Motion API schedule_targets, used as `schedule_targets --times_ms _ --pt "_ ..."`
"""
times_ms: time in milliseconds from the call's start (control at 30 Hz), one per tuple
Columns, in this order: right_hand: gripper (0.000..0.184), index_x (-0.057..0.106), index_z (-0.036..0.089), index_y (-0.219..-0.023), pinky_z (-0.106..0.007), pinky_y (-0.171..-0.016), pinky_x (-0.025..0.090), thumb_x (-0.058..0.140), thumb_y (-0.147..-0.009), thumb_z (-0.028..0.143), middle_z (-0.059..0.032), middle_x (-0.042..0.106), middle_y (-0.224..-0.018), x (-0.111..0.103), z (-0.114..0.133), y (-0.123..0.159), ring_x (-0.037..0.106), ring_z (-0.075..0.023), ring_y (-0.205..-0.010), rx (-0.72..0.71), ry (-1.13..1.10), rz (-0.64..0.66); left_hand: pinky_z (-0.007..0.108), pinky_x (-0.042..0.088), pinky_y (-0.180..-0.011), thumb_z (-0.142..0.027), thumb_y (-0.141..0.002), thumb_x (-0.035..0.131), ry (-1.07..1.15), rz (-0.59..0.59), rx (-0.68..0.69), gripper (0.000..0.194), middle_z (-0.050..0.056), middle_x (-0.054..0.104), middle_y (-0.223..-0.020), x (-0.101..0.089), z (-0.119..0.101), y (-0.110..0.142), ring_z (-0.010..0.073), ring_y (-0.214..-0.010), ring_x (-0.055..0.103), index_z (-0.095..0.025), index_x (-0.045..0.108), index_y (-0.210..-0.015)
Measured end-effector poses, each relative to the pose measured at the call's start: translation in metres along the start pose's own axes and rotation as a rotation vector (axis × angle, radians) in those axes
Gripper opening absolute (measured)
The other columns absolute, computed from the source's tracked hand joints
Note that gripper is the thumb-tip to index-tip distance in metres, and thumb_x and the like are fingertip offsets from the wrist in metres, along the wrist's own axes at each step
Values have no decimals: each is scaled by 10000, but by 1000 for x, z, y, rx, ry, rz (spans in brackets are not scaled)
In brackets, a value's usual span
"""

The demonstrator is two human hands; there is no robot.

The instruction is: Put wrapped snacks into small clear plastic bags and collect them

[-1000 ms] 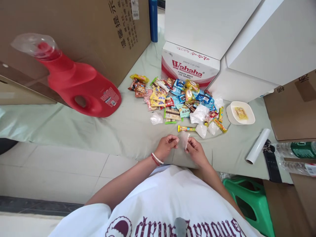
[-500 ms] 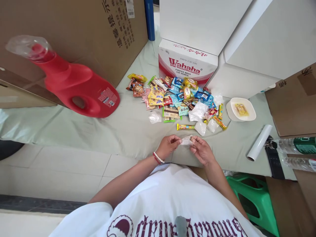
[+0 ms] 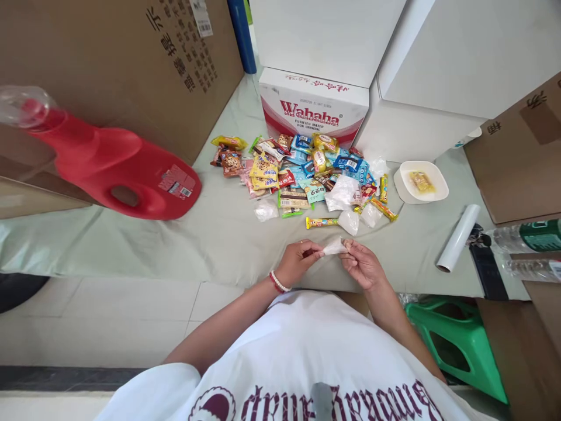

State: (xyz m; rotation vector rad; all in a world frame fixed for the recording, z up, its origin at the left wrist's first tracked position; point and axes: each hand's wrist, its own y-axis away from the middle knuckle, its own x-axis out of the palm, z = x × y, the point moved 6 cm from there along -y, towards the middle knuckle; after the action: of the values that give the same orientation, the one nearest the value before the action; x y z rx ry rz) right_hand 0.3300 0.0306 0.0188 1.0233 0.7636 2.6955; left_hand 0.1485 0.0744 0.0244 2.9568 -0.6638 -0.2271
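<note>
Between my two hands a small whitish plastic bag (image 3: 334, 247) is stretched out, just over the near edge of the table. My left hand (image 3: 302, 259) pinches its left end, and my right hand (image 3: 360, 261) grips the right end between thumb and fingers. Beyond them lies a heap of wrapped snacks (image 3: 313, 190). A yellow snack stick (image 3: 322, 223) is closest to my hands, its right end beside a crumpled clear bag (image 3: 349, 222). More crumpled bags, such as a white one (image 3: 342, 193), rest on and around the heap.
A Wahaba-style water carton printed "Wahaha" (image 3: 315, 105) stands behind the snacks. To the left lies a red detergent bottle (image 3: 127, 169). On the right are a white bowl (image 3: 442, 181) holding a yellow packet, a white roll (image 3: 458, 238) and plastic bottles (image 3: 504, 241). Below stands a green stool (image 3: 475, 351).
The camera view has shifted slightly, so the table things appear a little further left. Both hands keep hold of the plastic bag, which now looks more spread out between them.
</note>
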Motion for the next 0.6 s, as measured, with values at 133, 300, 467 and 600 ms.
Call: schedule_targets --times_ms 133,300,467,600 --pt "366 712 227 -944 -216 -608 498 898 -724 452 -6 605 -877 -1 5 3 518 -102 -706 -158 158 -45 256 377 -601 -578 -720 790 211 -25 -186 427 -12 616 -653 2 10 0 118 -612 491 -162 697 -740" --pt "454 713 235 -1005 -293 -774 504 912 -662 456 -26 691 -933 11 -15 1 602 -171 -855 -201 536 -11 246 312 -559 -687 -684 784 299 -45 -221 549 -42 518 -601 5 9 0 93 -573 403 -163 619 -708" --pt "357 719 199 -873 -261 -645 433 839 -708 492 13 607 -738 -13 9 -3 495 -120 -656 -219 620 -76 250 251 -527 -771 -768 665 305 -12 -254 617 -76 351 -562 -18 21 -3 86 -537 293 -205 446 -654" --pt "399 690 227 -925 -249 -585 453 825 -724 544 13 598 -771 -15 21 1 510 -129 -667 -223 577 -135 259 271 -541 -782 -823 594 304 -86 -196 611 -66 355 -594 -30 24 -5 101 -560 300 -214 420 -677"
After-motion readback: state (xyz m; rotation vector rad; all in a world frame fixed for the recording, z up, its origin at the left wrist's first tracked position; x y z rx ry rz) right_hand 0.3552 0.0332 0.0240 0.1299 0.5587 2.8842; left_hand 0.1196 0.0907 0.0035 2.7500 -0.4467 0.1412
